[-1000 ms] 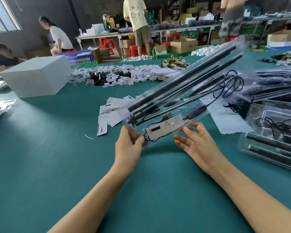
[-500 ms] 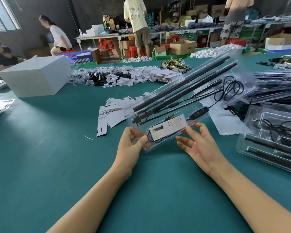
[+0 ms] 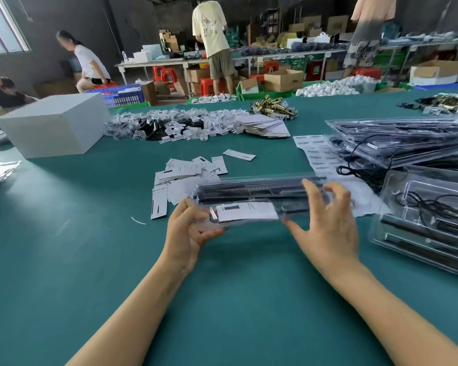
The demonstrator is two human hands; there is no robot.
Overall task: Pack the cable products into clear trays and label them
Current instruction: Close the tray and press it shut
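A clear tray (image 3: 251, 192) with black rods, a cable and a white card inside is held level just above the green table (image 3: 77, 260), lying left to right and blurred by motion. My left hand (image 3: 189, 231) grips its left end with curled fingers. My right hand (image 3: 328, 220) holds its right part, thumb below and fingers spread over the top. Loose white label cards (image 3: 185, 170) lie on the table behind the tray. A barcode sticker sheet (image 3: 317, 151) lies to the right of them.
Packed clear trays (image 3: 407, 141) are stacked at the right, with open ones (image 3: 428, 223) nearer me. A white box (image 3: 53, 122) stands at the left. Bagged small parts (image 3: 175, 125) and brass pieces (image 3: 273, 107) lie further back. Several people work beyond the table.
The tray swung from pointing up and away to the right down to lying level, left to right. My right hand moved from its near end onto its right part.
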